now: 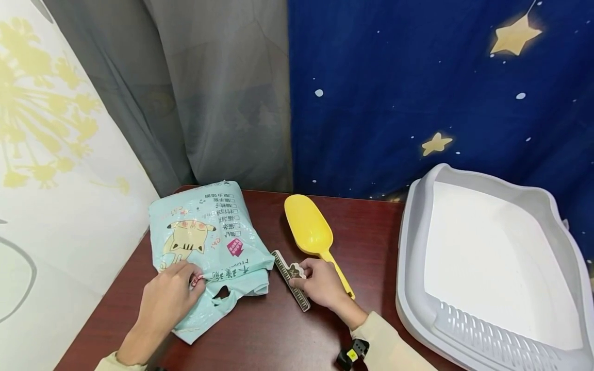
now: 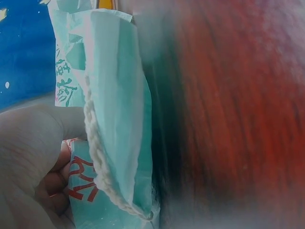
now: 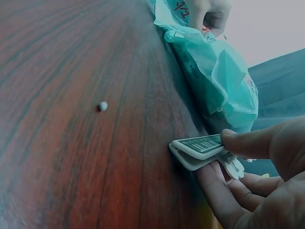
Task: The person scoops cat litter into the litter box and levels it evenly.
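A light-blue printed plastic bag (image 1: 218,221) lies at the left of the table, its top end folded toward me. My left hand (image 1: 162,299) pinches the bag near that end, where a cut-out handle hole shows. In the left wrist view, a braided white string (image 2: 95,152) runs along the bag's edge beside the left fingers. My right hand (image 1: 325,283) holds a long white-and-dark bag clip (image 1: 283,268) by its middle, low over the table and just right of the bag. The right wrist view shows the thumb (image 3: 238,143) on one side of the clip and fingers underneath.
Behind my right hand lies a yellow scoop (image 1: 308,226), its handle passing close to that hand. A large grey litter tray (image 1: 413,288) with a white inside stands at the right. A small pale pellet (image 3: 103,106) is on the table (image 1: 260,335). Curtains (image 1: 232,103) hang behind.
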`<action>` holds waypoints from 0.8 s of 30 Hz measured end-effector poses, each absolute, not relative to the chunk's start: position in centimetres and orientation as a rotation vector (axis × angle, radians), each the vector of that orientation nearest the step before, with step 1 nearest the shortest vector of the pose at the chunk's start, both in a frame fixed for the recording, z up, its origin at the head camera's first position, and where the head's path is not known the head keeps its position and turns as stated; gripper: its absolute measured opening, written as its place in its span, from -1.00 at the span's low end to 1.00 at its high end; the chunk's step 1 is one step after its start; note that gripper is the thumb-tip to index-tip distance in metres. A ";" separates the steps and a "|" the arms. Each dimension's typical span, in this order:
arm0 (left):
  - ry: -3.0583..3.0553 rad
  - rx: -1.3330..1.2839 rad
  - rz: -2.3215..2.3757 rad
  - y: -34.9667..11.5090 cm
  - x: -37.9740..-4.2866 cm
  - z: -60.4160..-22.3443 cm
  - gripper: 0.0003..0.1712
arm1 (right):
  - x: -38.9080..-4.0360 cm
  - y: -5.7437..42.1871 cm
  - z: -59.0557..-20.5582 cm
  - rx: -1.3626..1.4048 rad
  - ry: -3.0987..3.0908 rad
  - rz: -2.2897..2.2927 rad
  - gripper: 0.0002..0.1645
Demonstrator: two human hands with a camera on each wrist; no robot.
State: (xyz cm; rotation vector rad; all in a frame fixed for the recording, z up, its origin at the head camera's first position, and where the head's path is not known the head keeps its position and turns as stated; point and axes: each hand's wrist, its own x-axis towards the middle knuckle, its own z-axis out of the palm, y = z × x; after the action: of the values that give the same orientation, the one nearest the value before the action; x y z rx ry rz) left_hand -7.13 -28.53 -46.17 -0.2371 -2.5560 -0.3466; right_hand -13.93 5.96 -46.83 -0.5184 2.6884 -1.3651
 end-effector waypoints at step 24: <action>-2.563 -0.232 -0.351 -28.6 -7.2 -46.3 -0.81 | -14.1 5.6 -47.4 -0.465 2.736 -1.281 -0.73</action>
State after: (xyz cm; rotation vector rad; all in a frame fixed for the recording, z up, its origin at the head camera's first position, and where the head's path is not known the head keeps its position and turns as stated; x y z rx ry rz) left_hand -7.21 -28.56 -46.34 -0.2319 -2.5626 -0.3506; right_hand -14.09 5.58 -47.45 -0.4651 2.7363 -1.2814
